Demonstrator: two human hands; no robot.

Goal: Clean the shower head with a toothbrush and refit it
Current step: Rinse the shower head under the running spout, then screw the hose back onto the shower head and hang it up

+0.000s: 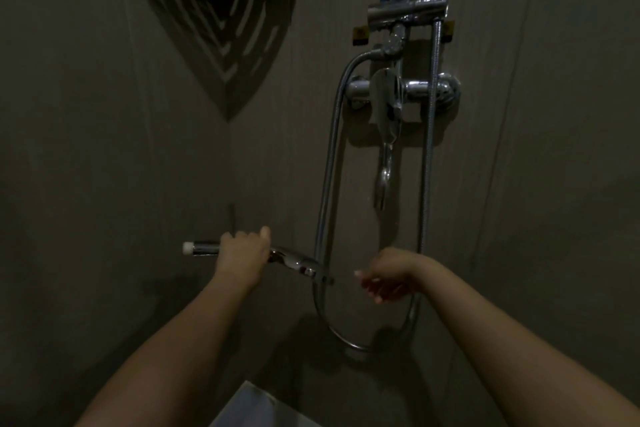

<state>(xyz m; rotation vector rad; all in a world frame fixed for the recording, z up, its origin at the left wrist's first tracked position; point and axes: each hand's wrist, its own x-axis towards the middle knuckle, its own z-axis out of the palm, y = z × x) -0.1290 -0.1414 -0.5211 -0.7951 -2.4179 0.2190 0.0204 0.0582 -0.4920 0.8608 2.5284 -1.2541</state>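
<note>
Shower head (291,262) held crosswise in front of the wall (104,149), below and left of the mixer tap (388,94), low in the loop of the hose (325,184). Left hand (242,253) wrapped round the chrome handle, grip closed on it near the middle, white-tipped end poking out to the left, wider end pointing right toward the hose; probably held level like this to bring that end within reach of the other hand. Right hand (388,279) just beside the hose-side end, apart from it, fingers loosely curled and holding nothing visible, grip slack; seemingly poised to work at the joint or steady the hose. No toothbrush in sight. Hard to tell in the dim light whether the hose is coupled to the shower head or only passes behind it. Spray face turned away or lost in shadow, so cleanliness cannot be judged. Dark slatted shape (214,10) at the top left cut off by the frame edge, identity unclear. Pale surface (249,406) at the bottom edge also cut off.
</note>
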